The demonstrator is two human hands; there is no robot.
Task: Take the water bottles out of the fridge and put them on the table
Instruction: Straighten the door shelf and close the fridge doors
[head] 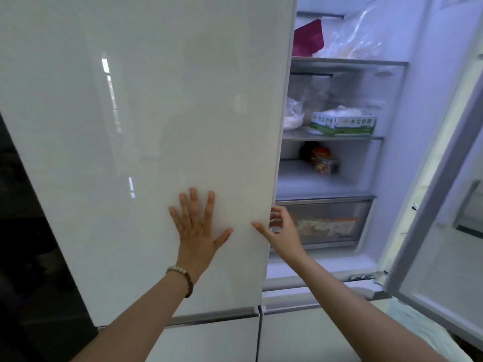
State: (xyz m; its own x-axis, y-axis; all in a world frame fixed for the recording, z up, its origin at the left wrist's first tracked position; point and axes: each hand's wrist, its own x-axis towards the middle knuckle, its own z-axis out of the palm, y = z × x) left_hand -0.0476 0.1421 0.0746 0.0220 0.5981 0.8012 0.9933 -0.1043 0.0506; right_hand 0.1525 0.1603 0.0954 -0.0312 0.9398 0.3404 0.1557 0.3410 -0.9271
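1. Both hands are set on the fridge's left door, which is closed; the right door is swung open.
2. The left hand is pressed flat on the door's front, fingers spread and straight; a beaded bracelet is worn at its wrist.
3. The right hand is hooked round the left door's right edge, thumb on the front, fingers curled behind.
4. On the lit shelves a green-and-white box and 1 red-lidded jar are seen, above a clear drawer.
5. Water bottles cannot be made out on the exposed shelves.
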